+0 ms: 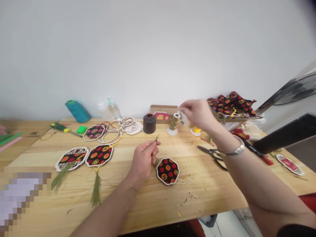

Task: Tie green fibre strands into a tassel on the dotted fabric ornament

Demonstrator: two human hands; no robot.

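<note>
My left hand (pixel 145 157) is closed in a pinch around a small green tassel (pixel 156 139), whose strands stick out above and below the fingers. Just right of it a flower-shaped ornament (pixel 168 171) with black, red and yellow patterned fabric and a pale rim lies flat on the table. My right hand (pixel 196 113) is raised at the back, fingertips pressed together and slightly blurred; whatever they hold is too small to make out. Close beside it stands a spool of olive-green thread (pixel 175 121). Below it sits a spool of yellow cord (pixel 196 130).
Two tasselled ornaments (pixel 99 155) lie to the left, near wooden frames (pixel 130 126). A black thread cone (pixel 149 123), a teal thread cone (pixel 77 111) and a spray bottle (pixel 114 110) stand behind. Scissors (pixel 212 153) lie under my right forearm. A box of fabric (pixel 232 105) is at right.
</note>
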